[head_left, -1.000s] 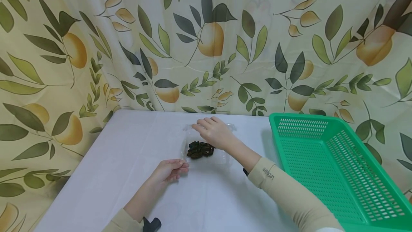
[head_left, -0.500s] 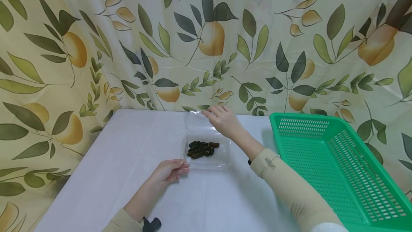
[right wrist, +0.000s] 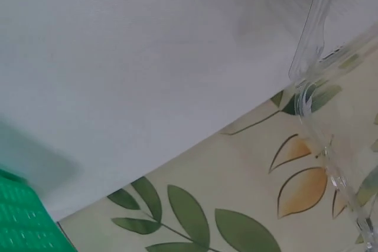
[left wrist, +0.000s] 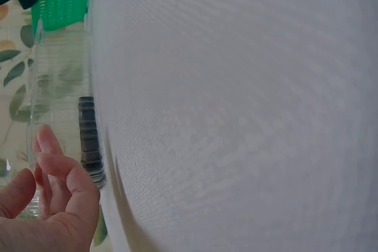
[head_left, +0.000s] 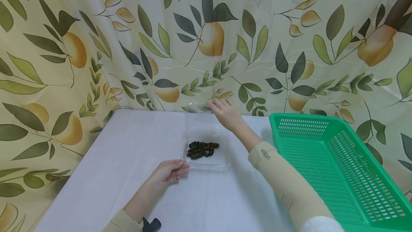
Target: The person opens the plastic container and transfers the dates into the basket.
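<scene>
A clear plastic clamshell box (head_left: 222, 160) sits on the white table with its lid (head_left: 197, 119) raised at the far side. Several glossy dark brown oblong pieces that look like dates (head_left: 201, 149) lie in its base. My left hand (head_left: 168, 171) pinches the near left corner of the base; its thumb and fingers (left wrist: 50, 163) show at the box in the left wrist view. My right hand (head_left: 226, 114) holds the lid's upper edge near the right side, its thumb hidden. The right wrist view shows the lid's edge (right wrist: 304, 101) but no hand.
A large green perforated basket (head_left: 322, 174) stands on the right of the table (head_left: 128, 146). A curtain (head_left: 128, 46) printed with fruit and leaves hangs right behind the table's far edge.
My right hand has lifted the lid and swung it up and away toward the curtain, baring the dark pieces. My left hand has stayed at the near left corner.
</scene>
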Tool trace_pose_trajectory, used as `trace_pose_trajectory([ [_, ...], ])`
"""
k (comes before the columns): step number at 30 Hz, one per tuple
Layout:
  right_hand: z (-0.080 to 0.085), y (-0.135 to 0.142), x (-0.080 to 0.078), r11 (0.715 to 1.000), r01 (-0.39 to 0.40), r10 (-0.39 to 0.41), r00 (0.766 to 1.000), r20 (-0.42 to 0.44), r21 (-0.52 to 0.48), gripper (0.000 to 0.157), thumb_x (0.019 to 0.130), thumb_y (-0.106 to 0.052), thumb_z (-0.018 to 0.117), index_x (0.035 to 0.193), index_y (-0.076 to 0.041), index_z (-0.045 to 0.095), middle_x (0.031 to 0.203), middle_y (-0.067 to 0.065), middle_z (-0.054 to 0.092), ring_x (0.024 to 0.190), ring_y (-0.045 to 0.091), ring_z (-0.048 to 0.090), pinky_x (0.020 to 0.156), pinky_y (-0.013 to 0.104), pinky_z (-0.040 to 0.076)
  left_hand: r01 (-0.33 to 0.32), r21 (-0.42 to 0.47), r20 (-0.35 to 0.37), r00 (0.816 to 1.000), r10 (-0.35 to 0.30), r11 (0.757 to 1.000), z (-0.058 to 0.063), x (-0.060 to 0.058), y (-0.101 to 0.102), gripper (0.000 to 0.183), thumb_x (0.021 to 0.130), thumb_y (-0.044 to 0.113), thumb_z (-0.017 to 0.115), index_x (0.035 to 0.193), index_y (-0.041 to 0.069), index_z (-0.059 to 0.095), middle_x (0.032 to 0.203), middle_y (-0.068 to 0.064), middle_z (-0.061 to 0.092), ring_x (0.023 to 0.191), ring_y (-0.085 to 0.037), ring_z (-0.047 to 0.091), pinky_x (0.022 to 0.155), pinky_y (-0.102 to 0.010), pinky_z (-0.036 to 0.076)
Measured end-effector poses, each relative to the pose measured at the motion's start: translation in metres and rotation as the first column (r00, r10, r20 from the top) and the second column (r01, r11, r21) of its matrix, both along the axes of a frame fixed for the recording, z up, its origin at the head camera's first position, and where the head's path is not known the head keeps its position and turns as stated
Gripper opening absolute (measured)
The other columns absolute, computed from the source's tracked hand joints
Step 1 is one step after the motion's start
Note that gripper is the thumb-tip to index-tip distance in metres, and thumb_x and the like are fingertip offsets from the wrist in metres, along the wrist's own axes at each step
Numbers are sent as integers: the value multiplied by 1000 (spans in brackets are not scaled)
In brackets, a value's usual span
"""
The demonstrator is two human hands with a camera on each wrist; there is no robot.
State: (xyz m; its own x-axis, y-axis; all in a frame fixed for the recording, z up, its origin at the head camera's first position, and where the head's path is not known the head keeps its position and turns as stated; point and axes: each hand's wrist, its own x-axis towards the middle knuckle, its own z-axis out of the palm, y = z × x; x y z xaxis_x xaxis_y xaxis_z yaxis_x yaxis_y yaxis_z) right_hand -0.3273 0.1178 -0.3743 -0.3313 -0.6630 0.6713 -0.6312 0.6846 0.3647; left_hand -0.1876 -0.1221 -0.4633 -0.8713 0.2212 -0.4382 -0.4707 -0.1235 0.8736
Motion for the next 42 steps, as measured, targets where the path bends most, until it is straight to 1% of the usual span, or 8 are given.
trace_pose_trajectory([
  [6,-4,-1,-6,995,97,-101,990,101,39,35,82,0,62,116,-8,57,106,10,59,97,26,57,84,38,46,4,-4,-2,1000,-4,1000,-1,-1,0,36,92,12,52,122,-8,49,95,-8,69,76,-9,67,52,-14,46],
  [13,-8,-3,-11,977,196,-209,961,182,86,43,84,-5,60,126,-9,50,113,10,54,103,26,53,89,39,43,6,2,-7,1000,-6,1000,-1,0,0,36,92,13,52,121,-8,50,97,-9,69,78,-10,67,54,-15,45],
  [20,-13,-5,-15,965,246,-262,932,251,93,47,85,-6,58,130,-9,46,118,11,52,109,26,51,95,39,39,9,-4,-14,1000,-9,1000,-1,1,-1,35,92,12,52,121,-7,50,98,-9,68,79,-11,67,55,-15,46],
  [28,-20,-7,-22,942,305,-336,867,368,142,53,87,-7,54,137,-11,37,130,12,46,120,28,44,102,42,33,3,-13,11,1000,-3,1000,-1,0,0,35,92,13,52,121,-6,50,95,-7,69,77,-10,67,53,-15,45],
  [33,-24,-9,-24,935,324,-354,839,413,144,52,87,-7,52,137,-10,37,133,12,44,122,27,42,104,42,31,0,-16,8,1000,0,1000,-1,0,1,34,92,12,51,121,-7,50,95,-7,69,77,-10,67,53,-15,45],
  [35,-26,-10,-25,932,332,-361,826,433,143,52,88,-6,50,137,-10,36,134,11,43,123,27,41,105,42,29,0,-16,4,1000,0,1000,-1,0,1,34,92,12,51,120,-7,51,95,-7,69,78,-10,67,53,-15,44],
  [38,-28,-11,-26,924,350,-379,799,467,152,52,89,-6,47,139,-10,34,136,10,40,125,26,38,106,42,27,1,-14,2,1000,-1,1000,-2,0,1,35,92,13,52,120,-7,51,96,-8,69,78,-10,67,53,-15,44],
  [42,-31,-13,-29,914,369,-402,772,492,168,55,88,-9,49,140,-11,31,139,10,36,128,25,35,107,42,25,9,-14,-4,1000,-9,1000,-2,0,0,35,92,14,53,120,-6,51,97,-7,69,79,-10,67,54,-15,45],
])
